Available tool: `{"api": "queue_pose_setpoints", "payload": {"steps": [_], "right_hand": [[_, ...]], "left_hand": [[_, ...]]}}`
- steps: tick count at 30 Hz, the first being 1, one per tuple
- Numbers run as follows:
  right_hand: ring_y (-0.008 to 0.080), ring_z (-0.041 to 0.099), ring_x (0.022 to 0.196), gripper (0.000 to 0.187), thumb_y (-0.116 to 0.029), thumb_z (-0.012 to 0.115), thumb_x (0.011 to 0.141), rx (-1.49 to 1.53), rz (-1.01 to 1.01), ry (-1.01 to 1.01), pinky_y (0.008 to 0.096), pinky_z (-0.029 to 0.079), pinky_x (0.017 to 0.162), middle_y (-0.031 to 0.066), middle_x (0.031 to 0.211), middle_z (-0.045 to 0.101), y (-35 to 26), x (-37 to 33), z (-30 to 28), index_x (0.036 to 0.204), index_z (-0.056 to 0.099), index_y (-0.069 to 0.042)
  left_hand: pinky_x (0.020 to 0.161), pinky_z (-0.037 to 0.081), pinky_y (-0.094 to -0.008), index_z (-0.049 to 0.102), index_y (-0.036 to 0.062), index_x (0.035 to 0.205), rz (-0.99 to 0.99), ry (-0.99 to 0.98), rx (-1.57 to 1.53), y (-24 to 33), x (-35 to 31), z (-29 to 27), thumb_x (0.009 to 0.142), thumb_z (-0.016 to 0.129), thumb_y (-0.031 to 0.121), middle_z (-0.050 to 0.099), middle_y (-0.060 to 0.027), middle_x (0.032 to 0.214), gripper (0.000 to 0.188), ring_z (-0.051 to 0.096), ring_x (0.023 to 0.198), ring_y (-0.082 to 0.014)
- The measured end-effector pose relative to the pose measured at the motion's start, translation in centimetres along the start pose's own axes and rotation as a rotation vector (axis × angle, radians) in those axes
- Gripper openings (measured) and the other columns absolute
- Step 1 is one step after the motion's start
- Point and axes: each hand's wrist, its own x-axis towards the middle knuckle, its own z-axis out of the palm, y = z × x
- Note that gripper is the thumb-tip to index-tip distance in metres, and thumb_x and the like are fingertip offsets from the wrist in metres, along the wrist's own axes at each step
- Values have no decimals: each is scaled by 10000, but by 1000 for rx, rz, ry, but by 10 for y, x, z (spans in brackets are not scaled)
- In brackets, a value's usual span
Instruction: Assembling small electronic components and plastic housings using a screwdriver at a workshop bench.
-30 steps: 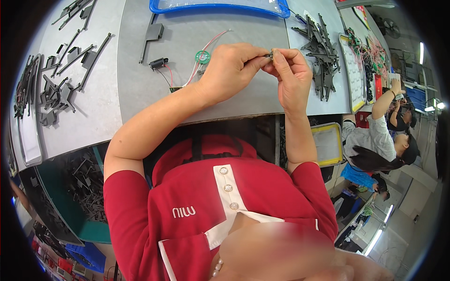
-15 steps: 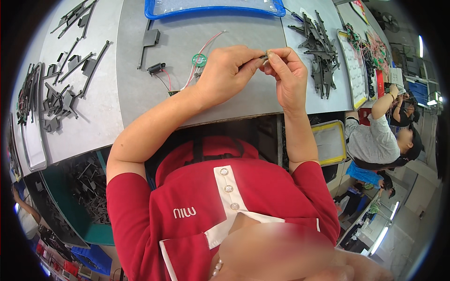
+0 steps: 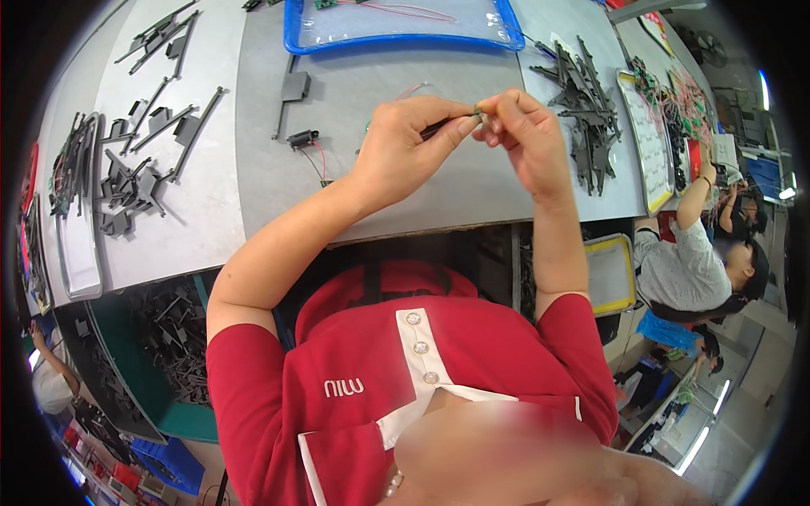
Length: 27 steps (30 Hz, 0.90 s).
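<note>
Over the table's front part, my left hand (image 3: 405, 148) and my right hand (image 3: 530, 139) meet fingertip to fingertip. Both pinch a small dark piece (image 3: 476, 112), too covered by fingers to name. Beyond my left hand, red and white wires (image 3: 412, 89) stick out, and a round green part is almost wholly hidden behind that hand. To its left lies a small black cylinder-shaped part (image 3: 303, 138) with thin wires. A dark grey plastic arm with a square plate (image 3: 294, 87) rests farther back.
A blue-rimmed tray (image 3: 405, 44) holding a green circuit board stands at the back. Dark plastic brackets (image 3: 591, 118) are heaped on the right, more parts (image 3: 131, 185) on the left. A yellow-rimmed tray (image 3: 656, 207) and a co-worker (image 3: 683, 261) are at the right.
The whole view has shifted, so the table's things sit lower and farther right, and more of the blue tray shows. My left hand now covers most of the green part. Both hands keep their pinch.
</note>
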Motion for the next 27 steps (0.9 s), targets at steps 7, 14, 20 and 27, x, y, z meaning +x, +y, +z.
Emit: {"api": "queue_pose_setpoints", "payload": {"steps": [7, 14, 20, 27], "right_hand": [[78, 579, 803, 254, -252, 540, 942, -581, -83, -119, 244, 482, 808, -10, 872, 614, 3, 106, 16, 1026, 646, -37], [208, 619, 924, 233, -98, 591, 851, -1047, -691, -566, 299, 493, 818, 37, 1059, 660, 65, 160, 88, 1080, 636, -100], [256, 611, 963, 243, -86, 587, 842, -995, -532, -671, 339, 500, 796, 47, 1088, 653, 62, 153, 113, 1079, 639, -115], [204, 653, 805, 211, -131, 591, 851, -982, -466, 7, 299, 507, 708, 62, 934, 687, 31, 91, 4, 1046, 673, -135]], "left_hand": [[549, 403, -208, 668, -11, 991, -8, 134, -144, -14, -14, -13, 902, 597, 123, 583, -21, 717, 176, 512, 629, -62], [525, 399, -248, 663, -8, 959, 200, 97, -91, -16, -18, -18, 861, 627, 71, 571, -52, 676, 131, 509, 583, -110], [526, 409, -260, 664, 0, 953, 246, 106, -95, -7, -21, -23, 837, 642, 47, 567, -60, 665, 127, 510, 566, -125], [539, 406, -217, 658, -18, 984, 226, 59, -36, -5, -22, -21, 881, 595, 49, 598, -60, 701, 138, 548, 607, -99]]}}
